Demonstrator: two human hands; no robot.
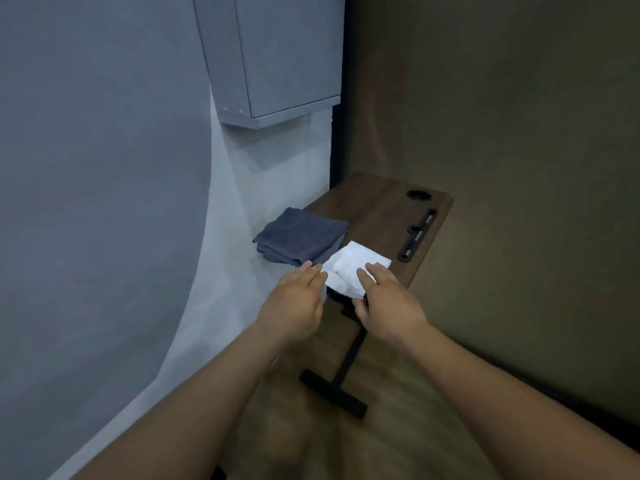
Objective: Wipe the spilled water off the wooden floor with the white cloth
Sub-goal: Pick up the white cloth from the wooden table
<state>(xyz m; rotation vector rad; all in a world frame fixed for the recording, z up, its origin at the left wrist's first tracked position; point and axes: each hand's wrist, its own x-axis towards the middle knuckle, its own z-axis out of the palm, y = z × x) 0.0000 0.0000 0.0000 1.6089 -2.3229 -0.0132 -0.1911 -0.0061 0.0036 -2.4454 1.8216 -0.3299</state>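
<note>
The white cloth [349,268] lies at the near edge of the table [388,202], just beside a folded grey towel [298,239]. The left hand [294,303] touches its left side, fingers straight. The right hand [388,306] pinches its near edge, thumb underneath.

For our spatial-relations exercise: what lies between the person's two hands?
In the head view, the white cloth lies between the left hand and the right hand, at the wooden table's near end; fingers of both reach it.
</note>
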